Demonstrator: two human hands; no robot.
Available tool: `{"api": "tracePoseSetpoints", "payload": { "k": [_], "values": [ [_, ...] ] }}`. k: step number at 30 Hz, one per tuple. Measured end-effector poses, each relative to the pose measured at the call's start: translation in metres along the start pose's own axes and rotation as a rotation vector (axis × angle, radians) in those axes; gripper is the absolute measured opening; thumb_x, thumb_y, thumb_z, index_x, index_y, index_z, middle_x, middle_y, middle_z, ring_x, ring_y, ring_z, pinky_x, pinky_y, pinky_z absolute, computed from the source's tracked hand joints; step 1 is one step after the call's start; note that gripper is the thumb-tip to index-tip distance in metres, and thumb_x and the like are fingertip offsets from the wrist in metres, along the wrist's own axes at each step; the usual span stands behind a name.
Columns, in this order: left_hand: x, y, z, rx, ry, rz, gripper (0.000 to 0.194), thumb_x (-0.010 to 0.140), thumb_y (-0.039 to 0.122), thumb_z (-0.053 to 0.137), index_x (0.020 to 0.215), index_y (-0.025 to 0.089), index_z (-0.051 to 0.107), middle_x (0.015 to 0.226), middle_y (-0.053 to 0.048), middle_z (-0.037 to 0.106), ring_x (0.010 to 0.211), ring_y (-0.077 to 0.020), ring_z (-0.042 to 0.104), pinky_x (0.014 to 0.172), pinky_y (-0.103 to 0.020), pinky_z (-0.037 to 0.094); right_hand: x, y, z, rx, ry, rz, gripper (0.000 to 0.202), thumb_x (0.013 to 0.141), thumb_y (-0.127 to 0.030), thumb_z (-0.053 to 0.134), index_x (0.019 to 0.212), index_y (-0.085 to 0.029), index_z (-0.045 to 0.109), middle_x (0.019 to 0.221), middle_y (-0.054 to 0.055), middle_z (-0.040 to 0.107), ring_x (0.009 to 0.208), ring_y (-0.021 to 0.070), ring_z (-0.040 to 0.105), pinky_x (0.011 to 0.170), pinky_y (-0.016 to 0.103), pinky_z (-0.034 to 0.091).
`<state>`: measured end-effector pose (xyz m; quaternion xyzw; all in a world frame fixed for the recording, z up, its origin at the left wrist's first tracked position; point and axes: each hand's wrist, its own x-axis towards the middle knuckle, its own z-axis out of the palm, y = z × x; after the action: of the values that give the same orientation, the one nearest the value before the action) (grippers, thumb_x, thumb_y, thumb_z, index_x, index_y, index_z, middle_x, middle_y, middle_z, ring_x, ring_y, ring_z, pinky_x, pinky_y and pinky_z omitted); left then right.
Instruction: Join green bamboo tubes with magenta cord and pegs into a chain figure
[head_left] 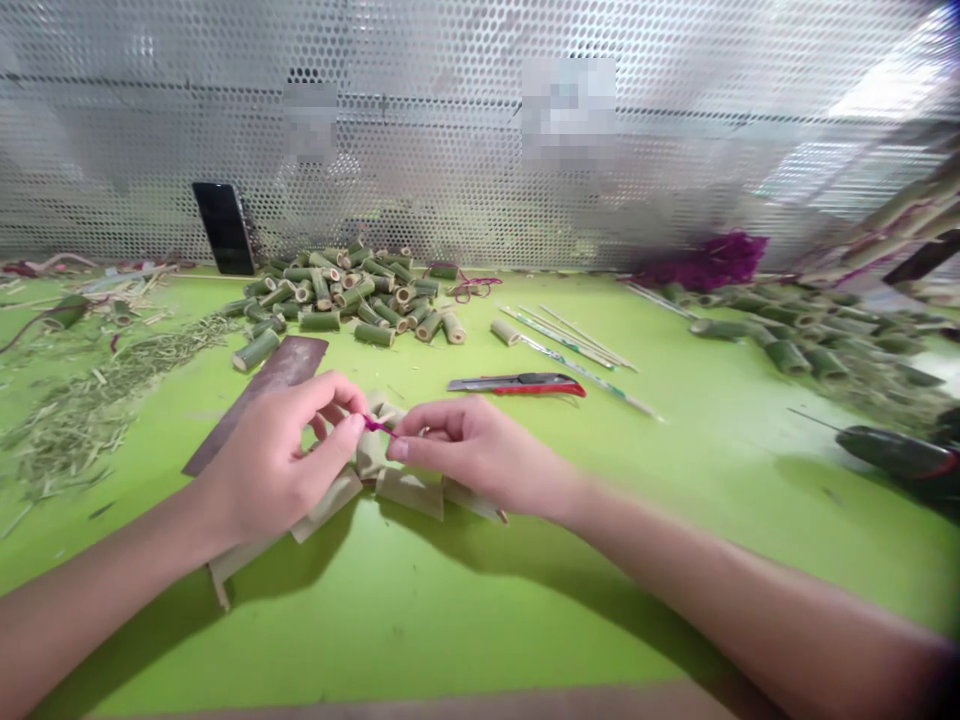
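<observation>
Head view. Cord (pixel 377 426), magenta, one: spanning the gap between left hand (pixel 289 450) and right hand (pixel 476 445), above pale pieces (pixel 411 491) mid-surface (pixel 360 640). Long axis: running roughly along the near edge, right end dipping toward it. Thicker part: lying nearer the left fingertips. Both hands: pinching closed, each gripping one side.

One head-worn camera is looking forward and down from close above the green table (pixel 405 635) and is facing the perforated panel (pixel 450 160) beyond it.
</observation>
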<state>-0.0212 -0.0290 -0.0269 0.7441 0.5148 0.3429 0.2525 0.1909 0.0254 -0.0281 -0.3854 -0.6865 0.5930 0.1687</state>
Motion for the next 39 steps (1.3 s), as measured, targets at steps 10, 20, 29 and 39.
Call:
{"api": "tracePoseSetpoints", "payload": {
  "k": [10, 20, 29, 39],
  "values": [
    [0.001, -0.014, -0.004, -0.144, -0.249, -0.123, 0.035, 0.102, 0.03, 0.03, 0.071, 0.022, 0.042, 0.065, 0.002, 0.048, 0.062, -0.016, 0.047, 0.059, -0.031, 0.039, 0.002, 0.005, -0.004, -0.045, 0.033, -0.083, 0.027, 0.09, -0.042, 0.06, 0.079, -0.018, 0.067, 0.067, -0.003, 0.054, 0.059, 0.0104, 0.04, 0.057, 0.027, 0.031],
    [0.003, -0.014, -0.005, 0.117, -0.365, 0.073, 0.035, 0.104, 0.035, 0.033, 0.073, 0.022, 0.044, 0.059, 0.004, 0.047, 0.051, -0.0128, 0.041, 0.051, -0.028, 0.031, 0.005, 0.008, -0.003, 0.031, 0.134, -0.027, 0.038, 0.085, -0.05, 0.06, 0.063, -0.021, 0.048, 0.057, -0.006, 0.036, 0.052, 0.0096, 0.03, 0.05, 0.028, 0.021],
    [0.002, -0.008, 0.0, 0.201, -0.286, 0.386, 0.025, 0.099, 0.014, 0.035, 0.075, 0.021, 0.038, 0.066, 0.004, 0.043, 0.057, -0.0115, 0.038, 0.056, -0.027, 0.031, 0.003, 0.008, -0.002, -0.106, 0.19, -0.105, 0.041, 0.091, -0.053, 0.055, 0.065, -0.022, 0.045, 0.061, -0.005, 0.037, 0.056, 0.0107, 0.034, 0.053, 0.027, 0.029],
    [-0.006, 0.002, 0.005, 0.112, -0.275, 0.422, 0.026, 0.098, 0.011, 0.034, 0.075, 0.021, 0.034, 0.065, 0.005, 0.038, 0.055, -0.0115, 0.034, 0.054, -0.028, 0.03, 0.002, 0.006, 0.003, -0.158, 0.215, -0.254, 0.041, 0.095, -0.045, 0.052, 0.064, -0.022, 0.039, 0.058, -0.007, 0.033, 0.053, 0.0095, 0.032, 0.05, 0.026, 0.029]
  ]
}}
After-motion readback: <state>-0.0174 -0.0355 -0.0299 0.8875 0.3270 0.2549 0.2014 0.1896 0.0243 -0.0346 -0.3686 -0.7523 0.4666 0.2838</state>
